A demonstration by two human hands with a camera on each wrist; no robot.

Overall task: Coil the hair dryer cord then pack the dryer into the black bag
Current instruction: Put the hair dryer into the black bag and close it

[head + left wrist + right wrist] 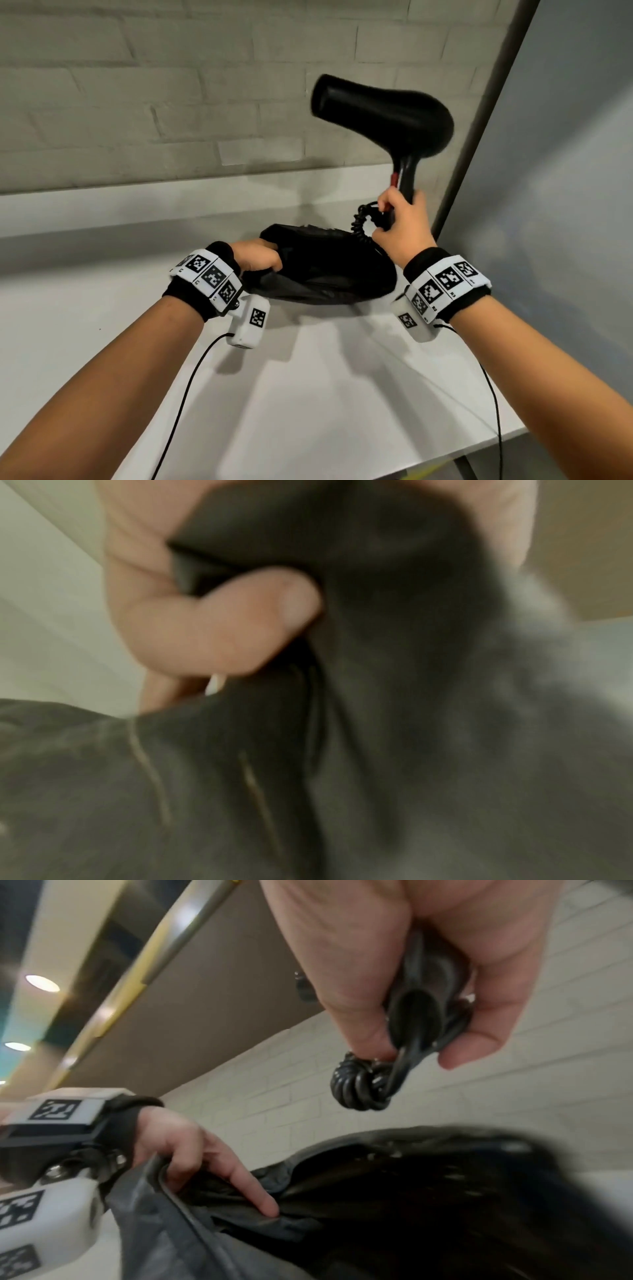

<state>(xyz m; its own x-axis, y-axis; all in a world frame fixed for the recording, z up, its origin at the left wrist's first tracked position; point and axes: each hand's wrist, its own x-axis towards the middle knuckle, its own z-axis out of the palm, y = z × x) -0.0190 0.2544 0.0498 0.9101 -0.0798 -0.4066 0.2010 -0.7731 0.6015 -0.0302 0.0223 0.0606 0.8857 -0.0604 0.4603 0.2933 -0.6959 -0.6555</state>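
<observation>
My right hand (399,219) grips the handle of a black hair dryer (380,116) and holds it upright in the air, nozzle pointing left. Its coiled black cord (359,222) is bunched against the handle under the same fingers; the right wrist view shows the cord (363,1088) loops wedged in the right hand (428,1010). Just below lies the black bag (325,270) on the white table (308,394). My left hand (257,257) grips the bag's left rim and holds its mouth open. The left wrist view shows the thumb (222,626) pinching the bag (342,750) fabric.
A grey brick wall (171,102) stands behind the table. A grey panel with a metal edge (493,113) rises along the right side. Thin black sensor cables (185,394) hang from both wrists over the table's near part.
</observation>
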